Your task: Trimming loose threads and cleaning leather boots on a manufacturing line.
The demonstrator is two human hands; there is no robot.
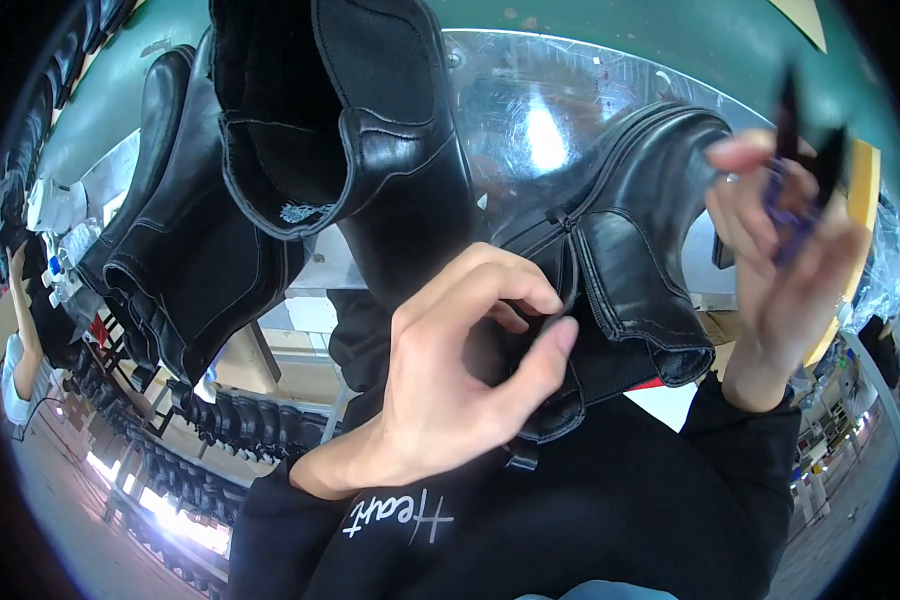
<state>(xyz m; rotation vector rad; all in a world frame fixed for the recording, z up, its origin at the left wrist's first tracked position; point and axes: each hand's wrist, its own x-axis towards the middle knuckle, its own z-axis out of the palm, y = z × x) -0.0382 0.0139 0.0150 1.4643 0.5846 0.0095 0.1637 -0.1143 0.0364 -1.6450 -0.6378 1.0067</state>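
Two bare hands: the left hand [430, 375] is low at the black leather boot with a side zipper [650, 235], the right hand [800, 290] is raised to the right, apart from this boot
Left grip: thumb and forefinger bend toward each other at the dark zipper edge [592, 275], with very small gap; I cannot tell if they pinch it
Right grip: fingers are closed around purple-handled scissors with dark blades [792, 225], blurred; the blades point upward and spread, perhaps for keeping the tips off the leather
Zippered boot: its foot part appears to rest on the shiny metal bench [515, 100], toe away, and its open top reaches past the near edge, which seems to bring the zipper close to the fingers
Tall black leather boots [400, 150]: they are at the left, probably grouped there to be within reach
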